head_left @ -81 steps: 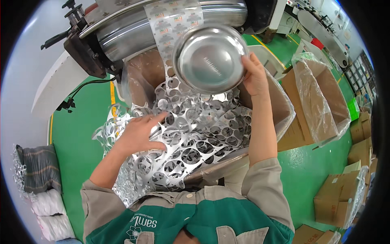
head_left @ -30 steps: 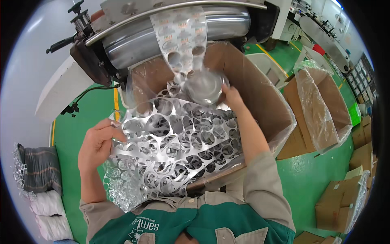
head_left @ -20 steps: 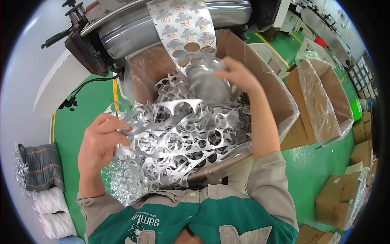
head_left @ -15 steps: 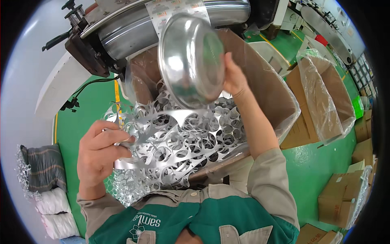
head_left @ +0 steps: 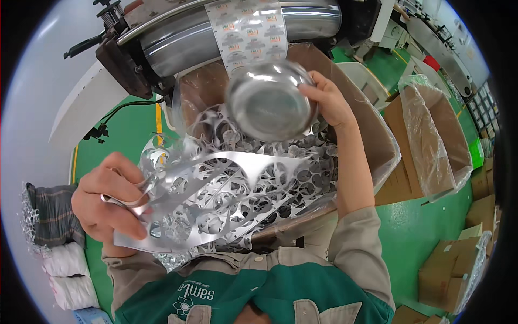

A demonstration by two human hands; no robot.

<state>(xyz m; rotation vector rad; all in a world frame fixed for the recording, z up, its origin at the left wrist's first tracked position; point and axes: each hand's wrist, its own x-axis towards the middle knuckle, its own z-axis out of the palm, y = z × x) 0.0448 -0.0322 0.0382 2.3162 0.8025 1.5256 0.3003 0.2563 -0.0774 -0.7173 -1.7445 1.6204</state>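
"What is your left grip (head_left: 110, 197) doing?"
"With it I am pinching a silver strip (head_left: 249, 163) with round cut holes."
"And where are you holding the metal bowl (head_left: 270, 108)?"
"My right grip (head_left: 332, 102) is grasping its edge, above the scraps (head_left: 318, 173) in the brown box (head_left: 372, 137)."

The left hand (head_left: 110, 200), spread over the heap of silver perforated scrap (head_left: 318, 162) in the earliest picture, now grips a flat silver strip with round cut-outs (head_left: 251, 166), farther left. The round shiny metal bowl (head_left: 270, 102), steeply tilted half a second ago, faces the camera more squarely and lower, baring more printed white label web (head_left: 251, 38).
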